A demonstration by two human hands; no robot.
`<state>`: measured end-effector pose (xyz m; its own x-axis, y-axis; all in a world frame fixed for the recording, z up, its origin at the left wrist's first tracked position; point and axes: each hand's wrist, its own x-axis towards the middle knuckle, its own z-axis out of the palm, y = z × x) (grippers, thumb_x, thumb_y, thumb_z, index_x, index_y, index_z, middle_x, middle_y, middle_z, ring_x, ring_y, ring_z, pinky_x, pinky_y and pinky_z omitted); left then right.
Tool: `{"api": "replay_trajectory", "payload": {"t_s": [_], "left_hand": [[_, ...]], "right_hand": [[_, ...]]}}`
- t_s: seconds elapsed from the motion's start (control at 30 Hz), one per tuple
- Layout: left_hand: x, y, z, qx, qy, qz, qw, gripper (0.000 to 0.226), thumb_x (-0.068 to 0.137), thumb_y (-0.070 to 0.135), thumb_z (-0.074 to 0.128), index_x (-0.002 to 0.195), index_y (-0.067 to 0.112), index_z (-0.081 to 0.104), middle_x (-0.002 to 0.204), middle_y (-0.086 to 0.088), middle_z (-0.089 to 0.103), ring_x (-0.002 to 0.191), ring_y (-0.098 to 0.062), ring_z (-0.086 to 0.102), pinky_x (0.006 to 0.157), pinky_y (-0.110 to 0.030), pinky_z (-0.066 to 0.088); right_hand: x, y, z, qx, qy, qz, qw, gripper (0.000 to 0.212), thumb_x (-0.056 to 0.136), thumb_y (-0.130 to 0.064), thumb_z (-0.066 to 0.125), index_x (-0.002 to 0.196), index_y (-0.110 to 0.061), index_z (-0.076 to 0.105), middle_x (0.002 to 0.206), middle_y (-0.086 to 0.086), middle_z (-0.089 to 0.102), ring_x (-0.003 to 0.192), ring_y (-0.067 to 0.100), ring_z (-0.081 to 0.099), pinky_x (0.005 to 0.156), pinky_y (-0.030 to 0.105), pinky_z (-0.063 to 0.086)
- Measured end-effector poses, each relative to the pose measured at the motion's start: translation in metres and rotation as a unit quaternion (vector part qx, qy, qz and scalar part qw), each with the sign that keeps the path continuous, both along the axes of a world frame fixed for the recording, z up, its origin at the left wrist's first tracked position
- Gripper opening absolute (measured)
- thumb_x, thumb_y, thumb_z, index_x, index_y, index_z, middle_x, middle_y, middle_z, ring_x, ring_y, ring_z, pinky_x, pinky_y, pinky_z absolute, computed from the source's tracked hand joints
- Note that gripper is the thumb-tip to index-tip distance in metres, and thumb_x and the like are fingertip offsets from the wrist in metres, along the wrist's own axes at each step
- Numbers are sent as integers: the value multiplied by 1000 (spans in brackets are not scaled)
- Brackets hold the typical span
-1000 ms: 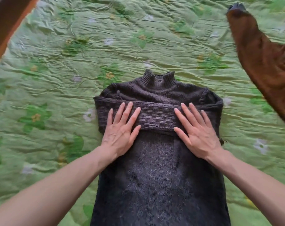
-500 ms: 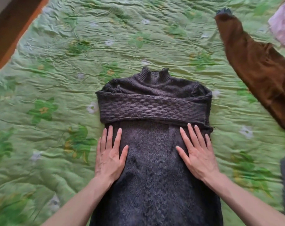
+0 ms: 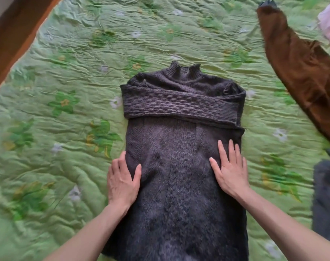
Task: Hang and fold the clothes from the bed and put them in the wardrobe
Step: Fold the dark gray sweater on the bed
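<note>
Both flat, open hands, left hand (image 3: 122, 182) and right hand (image 3: 229, 171), have been slid down the sweater (image 3: 179, 185), below the folded sleeves (image 3: 179, 106); smoothing precedes the next fold.

A dark knitted sweater (image 3: 181, 166) lies flat on the green bed (image 3: 56, 91) — sleeves folded across its chest. The left hand (image 3: 122, 181) and right hand (image 3: 230, 170) press flat on its sides.

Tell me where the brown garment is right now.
The brown garment lies at the head view's upper right on the green bedspread, right of the dark sweater.
</note>
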<state>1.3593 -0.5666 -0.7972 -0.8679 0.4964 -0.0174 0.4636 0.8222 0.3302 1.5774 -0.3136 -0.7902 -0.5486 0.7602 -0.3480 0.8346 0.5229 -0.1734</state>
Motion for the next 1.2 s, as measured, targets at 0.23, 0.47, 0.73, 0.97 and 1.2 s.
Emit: {"api": "replay_trajectory", "payload": {"t_s": [0.23,0.47,0.73,0.97,1.2], "left_hand": [[3,-32,13,11,-167,66,984,51,93,67,56,94,17,59,89,-14,73,91,-40,69,77,-45,53],[23,-64,22,111,-354,109,922,38,85,56,79,96,19,81,91,14,79,88,-1,73,83,-27,57],[35,-116,53,54,-686,103,719,46,85,27,80,127,10,71,119,-7,77,111,-23,74,100,-35,57],[15,-139,88,-176,-688,-27,704,15,94,16,75,106,7,75,97,-8,79,83,-22,75,71,-28,59],[0,-183,84,-64,-635,41,769,27,101,29,65,119,9,72,112,-11,79,102,-21,74,77,-25,59]], "right_hand": [[40,-44,-7,7,15,23,1000,73,100,-63,15,165,-31,5,174,2,-2,160,22,-1,127,50,11],[80,-81,-12,20,37,40,998,73,101,-59,23,165,-25,15,174,4,4,160,24,3,127,49,15],[127,-159,4,-98,273,-363,885,74,87,-37,78,146,-10,42,138,17,56,131,32,54,116,44,39],[169,-189,50,-392,225,-408,793,28,93,-23,75,113,-3,74,97,9,79,67,4,72,61,20,58],[209,-186,63,-381,282,-471,744,29,89,-33,74,103,-8,76,106,10,79,85,16,74,71,25,60]]}}
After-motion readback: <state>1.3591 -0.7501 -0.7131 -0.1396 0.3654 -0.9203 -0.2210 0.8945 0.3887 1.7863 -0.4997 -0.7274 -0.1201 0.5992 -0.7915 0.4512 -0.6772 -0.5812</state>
